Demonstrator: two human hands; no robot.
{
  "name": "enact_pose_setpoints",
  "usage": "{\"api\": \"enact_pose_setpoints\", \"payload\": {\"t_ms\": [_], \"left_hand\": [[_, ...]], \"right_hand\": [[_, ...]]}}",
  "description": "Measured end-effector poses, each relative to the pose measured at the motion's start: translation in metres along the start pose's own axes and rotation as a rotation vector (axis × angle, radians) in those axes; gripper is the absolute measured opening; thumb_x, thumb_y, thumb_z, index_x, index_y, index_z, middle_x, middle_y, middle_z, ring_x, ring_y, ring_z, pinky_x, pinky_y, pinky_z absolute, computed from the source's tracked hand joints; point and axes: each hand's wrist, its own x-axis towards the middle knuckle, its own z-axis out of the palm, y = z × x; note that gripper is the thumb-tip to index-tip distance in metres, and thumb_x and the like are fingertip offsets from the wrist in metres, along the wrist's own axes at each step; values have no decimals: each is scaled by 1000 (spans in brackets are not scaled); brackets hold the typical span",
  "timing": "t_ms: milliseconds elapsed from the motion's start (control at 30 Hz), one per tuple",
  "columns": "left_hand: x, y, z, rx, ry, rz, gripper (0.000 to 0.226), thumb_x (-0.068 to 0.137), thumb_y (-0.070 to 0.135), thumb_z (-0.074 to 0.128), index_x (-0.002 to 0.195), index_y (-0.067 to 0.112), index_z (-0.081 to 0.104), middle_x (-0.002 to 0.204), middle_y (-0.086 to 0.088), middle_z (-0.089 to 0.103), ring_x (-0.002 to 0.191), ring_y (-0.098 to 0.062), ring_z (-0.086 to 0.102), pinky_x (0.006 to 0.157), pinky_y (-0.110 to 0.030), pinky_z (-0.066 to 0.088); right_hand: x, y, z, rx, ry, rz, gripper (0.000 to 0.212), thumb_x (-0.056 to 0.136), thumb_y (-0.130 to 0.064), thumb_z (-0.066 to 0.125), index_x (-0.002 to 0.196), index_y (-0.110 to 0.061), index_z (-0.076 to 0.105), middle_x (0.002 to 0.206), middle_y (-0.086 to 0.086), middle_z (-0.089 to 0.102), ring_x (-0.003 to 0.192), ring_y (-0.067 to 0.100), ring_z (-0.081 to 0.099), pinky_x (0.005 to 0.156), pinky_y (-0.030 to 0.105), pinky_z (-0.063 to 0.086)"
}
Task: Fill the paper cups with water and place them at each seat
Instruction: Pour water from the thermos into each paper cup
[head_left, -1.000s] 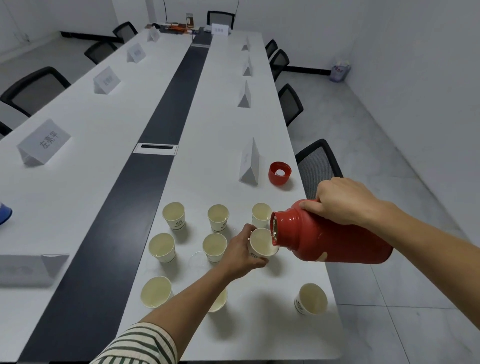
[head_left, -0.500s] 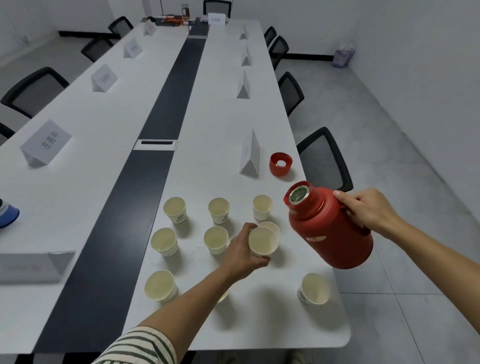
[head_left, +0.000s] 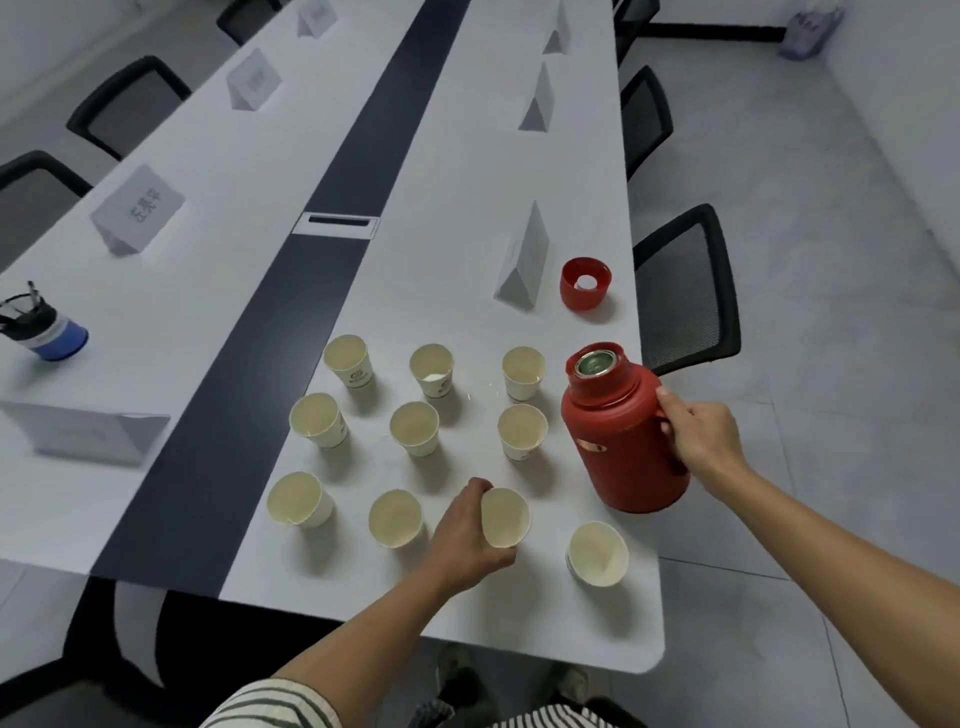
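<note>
Left hand is wrapped around one paper cup in the front row of the cluster on the white counter; whether the cup base touches the surface cannot be told. Right hand is closed on the handle of the red flask, which stands upright, mouth open, just right of the cups. Its red cap lies apart beside a name card.

Assessment: the step in hand appears to be setting down or positioning the held cup. Recommended: keep the cup level, seat it clear of its neighbours, and release only once it stands firm. Paper walls will buckle under squeeze, so a light grip is advised. Droplets between the rear cups suggest spill risk.
</note>
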Motion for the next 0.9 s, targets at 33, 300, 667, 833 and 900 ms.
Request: {"api": "enact_pose_setpoints", "payload": {"t_ms": [33,300,667,833,900], "left_hand": [[-2,-2,4,-6,3,-26,66,58,36,74,114,27,40,107,6,55,96,-18,55,79,-37,52],[-14,-12,22,71,-11,-123,79,60,36,73,130,24,38,123,5,48,113,-21,49,89,-31,44],[-13,53,76,610,-69,237,111,70,69,70,151,11,22,157,-6,25,150,-26,9,122,-37,-3],[-8,59,103,601,-54,173,98,73,68,68,144,11,31,153,-7,31,151,-27,10,124,-39,5],[-6,59,106,543,-28,157,87,74,63,70,138,13,38,147,-5,39,148,-26,19,122,-37,13]], "right_hand": [[2,4,1,19,-7,-11,59,96,-48,53,46,-17,55,39,-6,51,50,23,48,58,31,38],[19,15,-3,59,-120,-47,61,93,-54,54,47,-14,55,48,6,52,53,25,47,59,37,38],[26,22,-19,144,-249,-30,58,95,-45,57,58,0,60,51,11,50,55,26,47,61,37,39],[27,25,-25,163,-270,-13,56,95,-43,58,59,-1,59,51,10,50,53,25,47,55,32,40],[26,24,-26,179,-277,-1,53,95,-41,59,60,-2,59,52,10,50,52,23,45,52,29,39]]}}
